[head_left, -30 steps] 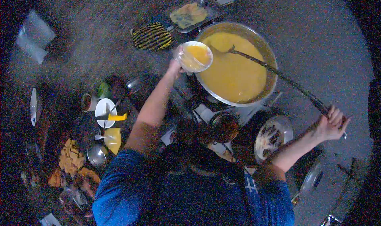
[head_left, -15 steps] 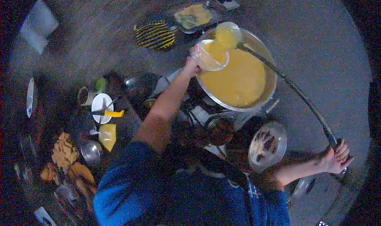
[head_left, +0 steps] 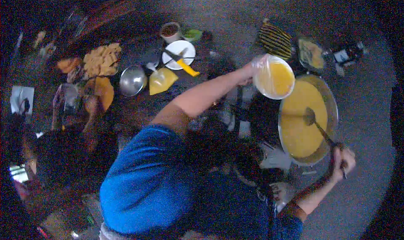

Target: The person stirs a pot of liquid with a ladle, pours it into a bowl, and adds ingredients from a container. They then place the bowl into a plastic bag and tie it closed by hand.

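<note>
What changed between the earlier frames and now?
The ladle, raised to the bowl half a second ago, is back down in the pan of yellow liquid. The bowl, then tilted over the pan, is now level by its rim. The view has swung round. Unchanged: left hand holds the bowl, right hand the ladle handle.

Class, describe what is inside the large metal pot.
Yellow liquid fills the pot, with the ladle head dipped in. The liquid hides the pot's bottom; the held bowl covers part of its rim.

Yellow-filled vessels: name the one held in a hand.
The small bowl in the left hand; the wide pan stands unheld with a ladle in it.
</note>
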A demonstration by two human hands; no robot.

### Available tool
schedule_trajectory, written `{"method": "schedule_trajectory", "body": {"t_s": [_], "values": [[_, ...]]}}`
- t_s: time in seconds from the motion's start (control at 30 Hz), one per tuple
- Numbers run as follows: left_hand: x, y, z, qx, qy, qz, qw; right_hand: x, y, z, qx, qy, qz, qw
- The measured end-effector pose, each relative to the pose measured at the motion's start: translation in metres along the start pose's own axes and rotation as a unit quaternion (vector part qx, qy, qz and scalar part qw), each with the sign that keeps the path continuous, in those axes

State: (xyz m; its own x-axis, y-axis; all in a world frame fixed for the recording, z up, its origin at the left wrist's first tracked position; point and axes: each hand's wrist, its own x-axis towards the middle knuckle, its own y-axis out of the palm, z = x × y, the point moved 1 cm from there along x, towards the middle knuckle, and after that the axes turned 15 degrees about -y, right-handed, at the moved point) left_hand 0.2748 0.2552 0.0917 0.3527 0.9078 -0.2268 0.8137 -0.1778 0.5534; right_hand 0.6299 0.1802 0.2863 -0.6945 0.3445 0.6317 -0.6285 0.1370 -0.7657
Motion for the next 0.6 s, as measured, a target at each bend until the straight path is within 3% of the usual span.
{"method": "schedule_trajectory", "body": {"t_s": [0.07, 0.1, 0.13, 0.2, 0.27, 0.3, 0.4, 0.43, 0.5, 0.6], "values": [[-0.043, -0.037, -0.015, 0.082, -0.023, -0.122, 0.989, 0.041, 0.066, 0.003, 0.02, 0.063, -0.027, 0.997], [-0.064, -0.055, -0.024, 0.123, -0.037, -0.176, 0.976, 0.046, 0.1, -0.003, 0.006, 0.064, -0.09, 0.994], [-0.082, -0.081, -0.023, 0.144, -0.015, -0.201, 0.969, 0.036, 0.128, -0.021, 0.039, 0.189, -0.016, 0.981], [-0.117, -0.142, -0.012, 0.186, 0.028, -0.249, 0.95, 0.028, 0.173, -0.058, 0.106, 0.336, 0.068, 0.933], [-0.166, -0.18, -0.022, 0.11, 0.013, -0.25, 0.962, 0.032, 0.215, -0.076, 0.172, 0.391, 0.082, 0.9], [-0.189, -0.198, -0.028, 0.071, 0.006, -0.245, 0.967, 0.026, 0.236, -0.092, 0.208, 0.394, 0.044, 0.894], [-0.249, -0.257, -0.059, 0.12, 0.048, -0.335, 0.933, 0.111, 0.261, -0.052, 0.021, 0.427, 0.155, 0.891], [-0.267, -0.281, -0.064, 0.094, 0.041, -0.34, 0.935, 0.134, 0.286, -0.042, -0.25, 0.109, 0.004, 0.962], [-0.298, -0.336, -0.06, 0.045, 0.022, -0.346, 0.937, 0.212, 0.333, -0.009, -0.196, 0.057, -0.066, 0.977], [-0.344, -0.349, -0.097, 0.037, -0.035, -0.414, 0.909, 0.315, 0.463, 0.066, -0.125, -0.007, -0.078, 0.989]]}}
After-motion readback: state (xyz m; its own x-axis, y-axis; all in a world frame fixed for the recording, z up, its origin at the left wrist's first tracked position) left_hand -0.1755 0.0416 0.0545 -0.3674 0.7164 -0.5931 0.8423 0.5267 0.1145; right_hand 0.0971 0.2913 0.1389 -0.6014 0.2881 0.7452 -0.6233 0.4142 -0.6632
